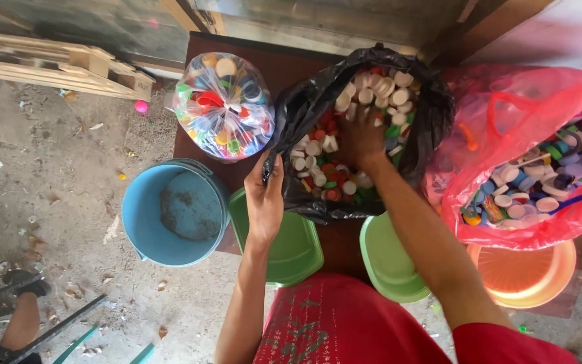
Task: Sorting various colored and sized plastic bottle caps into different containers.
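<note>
My hands at the black bag [432, 121] of bottle caps [372, 91]

My left hand [265, 195] pinches its near rim; my right hand [360, 138] lies spread on caps, farther in.

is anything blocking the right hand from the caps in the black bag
Nothing visible does. The right hand is already inside the open black plastic bag, resting on the mixed plastic bottle caps. The left hand pinches the bag's near edge, holding the mouth open.
</note>
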